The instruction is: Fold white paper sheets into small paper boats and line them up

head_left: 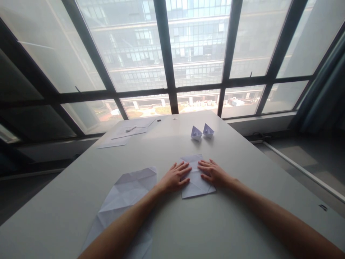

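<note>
A folded sheet of white paper [196, 181] lies flat on the table before me, with crease lines across it. Across its left side rests my left hand [176, 176], fingers spread. My right hand [215, 173] lies on the right side of the same paper, its fingers stretched out and apart. Left of it, a larger creased sheet of paper [126, 192] is partly covered by my left forearm. Beyond my hands stand two small folded paper shapes with pointed tops, one on the left [196, 133] and one on the right [208, 131].
The white table [242, 216] reaches toward the large windows. Several flat sheets of paper [118, 138] lie at its far left, with a small light-coloured tool [131, 128] on top. A dark curtain [315, 97] hangs at the right.
</note>
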Tool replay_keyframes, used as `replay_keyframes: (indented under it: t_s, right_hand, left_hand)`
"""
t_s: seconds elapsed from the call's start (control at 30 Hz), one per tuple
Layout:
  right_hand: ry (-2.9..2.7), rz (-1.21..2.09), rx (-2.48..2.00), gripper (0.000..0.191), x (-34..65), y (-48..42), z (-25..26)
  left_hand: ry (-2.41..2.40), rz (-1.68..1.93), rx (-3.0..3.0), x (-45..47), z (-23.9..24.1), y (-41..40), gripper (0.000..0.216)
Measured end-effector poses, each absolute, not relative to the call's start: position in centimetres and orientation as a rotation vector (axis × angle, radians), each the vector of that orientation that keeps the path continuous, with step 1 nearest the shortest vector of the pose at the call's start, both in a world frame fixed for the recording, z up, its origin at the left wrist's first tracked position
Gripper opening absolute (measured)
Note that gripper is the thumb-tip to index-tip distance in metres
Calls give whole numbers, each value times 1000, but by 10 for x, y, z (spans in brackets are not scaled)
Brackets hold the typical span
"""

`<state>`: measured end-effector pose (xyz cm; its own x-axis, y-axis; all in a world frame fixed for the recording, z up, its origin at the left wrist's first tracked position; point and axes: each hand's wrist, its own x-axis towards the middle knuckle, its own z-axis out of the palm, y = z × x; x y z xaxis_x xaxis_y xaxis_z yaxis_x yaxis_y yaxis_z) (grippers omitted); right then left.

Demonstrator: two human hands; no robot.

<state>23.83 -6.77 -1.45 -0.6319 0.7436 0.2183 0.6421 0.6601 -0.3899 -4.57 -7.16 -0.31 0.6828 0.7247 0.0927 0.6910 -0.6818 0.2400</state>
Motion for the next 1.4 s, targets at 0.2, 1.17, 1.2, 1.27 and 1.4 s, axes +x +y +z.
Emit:
replay_keyframes:
  t_s: [0.2,1.17,1.2,1.27,1.4]
  right_hand:
    - [-2498,379,-1258,66,236,-69,-13]
    - [-2484,379,-1298,65,235,-68,-15]
    - [-2482,383,-1296,65,236,-68,-15]
    - [-2479,392,-1291,65,236,-68,-14]
    - [-2476,394,-1295,65,235,-68,-14]
  left_hand:
    - [1190,267,2700,-46,-4,-72,56]
    - [1283,288,2676,-44,-6,-72,62]
    - [1288,291,2677,-44,-6,-72,63]
    - [1312,298,2672,-44,-7,-71,64]
    - [1358,304,2658,-45,-10,-70,65]
